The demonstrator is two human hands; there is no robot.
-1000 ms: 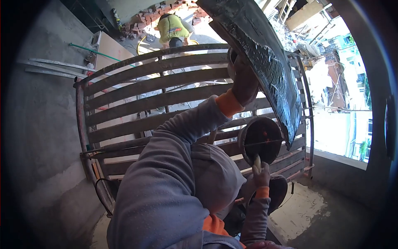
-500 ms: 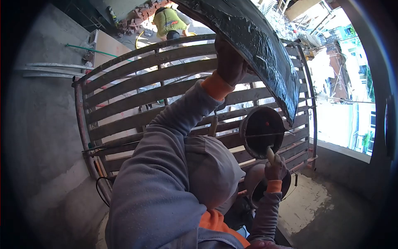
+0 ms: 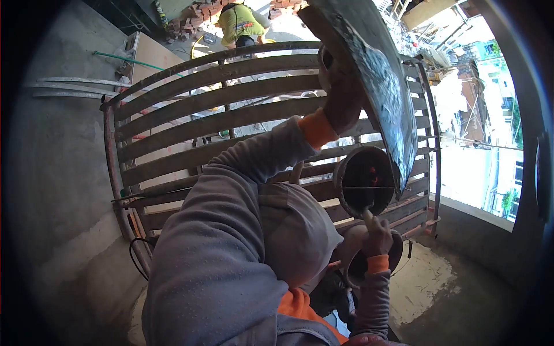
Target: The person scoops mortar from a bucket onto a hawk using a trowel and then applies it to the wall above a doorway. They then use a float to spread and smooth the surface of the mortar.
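Note:
Raised in front, my left hand [image 3: 343, 104] is closed under a mortar board [image 3: 384, 75], whose outer face is coated with wet, shiny grey mortar. The board stands steeply tilted, its lower corner beside the rim of a dark bucket [image 3: 341, 173]. A wire bail crosses that bucket's mouth. My right hand [image 3: 377, 237] grips the pale handle of a tool [image 3: 367, 215], whose working end reaches into the bucket and cannot be made out. Below that hand is a second bucket [image 3: 353, 245], partly hidden by it. A grey cap [image 3: 297, 236] covers the middle of the view.
A slatted wooden platform [image 3: 219, 118] in a rusty pipe frame [image 3: 111, 155] lies beyond my arms, with gaps between slats. Far below, a person in a yellow-green shirt [image 3: 242, 26] bends near bricks [image 3: 199, 16]. A concrete wall [image 3: 63, 167] stands left; a bright opening is right.
My left hand has moved right and slightly down, and the board has turned to a steeper angle. My right hand has shifted slightly left with the tool.

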